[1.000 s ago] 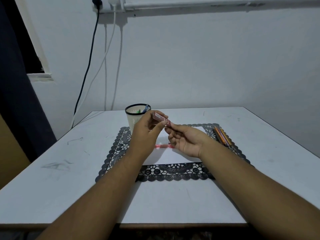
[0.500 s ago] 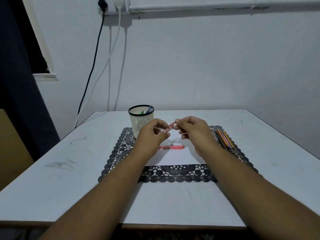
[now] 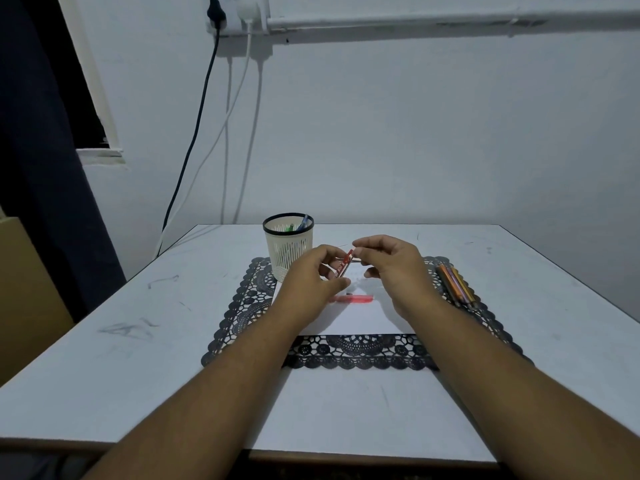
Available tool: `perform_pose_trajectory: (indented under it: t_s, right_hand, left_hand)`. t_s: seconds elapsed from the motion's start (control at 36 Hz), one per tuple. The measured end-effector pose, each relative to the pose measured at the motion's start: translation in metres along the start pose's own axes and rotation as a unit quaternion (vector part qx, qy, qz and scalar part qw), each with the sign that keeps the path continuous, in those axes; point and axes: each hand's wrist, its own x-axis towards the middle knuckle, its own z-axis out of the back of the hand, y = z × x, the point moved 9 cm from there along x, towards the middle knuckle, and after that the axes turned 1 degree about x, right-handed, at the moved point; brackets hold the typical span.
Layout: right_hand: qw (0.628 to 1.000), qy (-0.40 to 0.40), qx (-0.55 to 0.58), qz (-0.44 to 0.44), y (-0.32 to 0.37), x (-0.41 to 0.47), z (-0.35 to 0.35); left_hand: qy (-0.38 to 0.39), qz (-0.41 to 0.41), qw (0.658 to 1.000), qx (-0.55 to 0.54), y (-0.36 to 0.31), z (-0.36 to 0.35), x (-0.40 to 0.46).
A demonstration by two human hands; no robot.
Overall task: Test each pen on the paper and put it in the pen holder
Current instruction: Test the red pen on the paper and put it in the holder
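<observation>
- Pinching a red pen (image 3: 345,263) w/ both hands above the paper (image 3: 360,317): left hand (image 3: 313,275) is gripping the barrel, right hand (image 3: 391,263) the upper end.
- Pen holder (image 3: 288,244) is standing just left, behind the left hand.
- Risk: a red piece (image 3: 353,299) lying on the paper, prob. the cap, may get knocked off the counter (image 3: 104,358) if a wrist drops.

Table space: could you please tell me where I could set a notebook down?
The table is bare left of the black mat, right of the pencils, and between mat and near edge. The paper is crowded by both hands and a red pen.
</observation>
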Motion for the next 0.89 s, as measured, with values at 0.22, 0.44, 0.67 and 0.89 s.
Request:
perform_pose_trajectory:
  t_s: [0.22, 0.44, 0.67, 0.89]
  right_hand:
    - [0.999, -0.009, -0.007, 0.032, 0.007, -0.001, 0.001]
    - [0.998, -0.025, -0.024, 0.061, 0.016, -0.003, 0.003]
    - [0.998, -0.035, 0.025, 0.039, 0.017, -0.004, 0.006]
    - [0.997, -0.035, 0.0, 0.063, 0.02, -0.003, 0.006]
  left_hand:
    - [0.0, -0.021, 1.0, 0.016, -0.005, 0.0, -0.001]
    - [0.007, -0.026, 1.0, 0.009, -0.008, -0.001, 0.0]
    - [0.028, -0.027, 0.999, -0.021, -0.011, -0.005, -0.004]
    - [0.035, -0.028, 0.999, -0.028, -0.012, -0.006, -0.005]
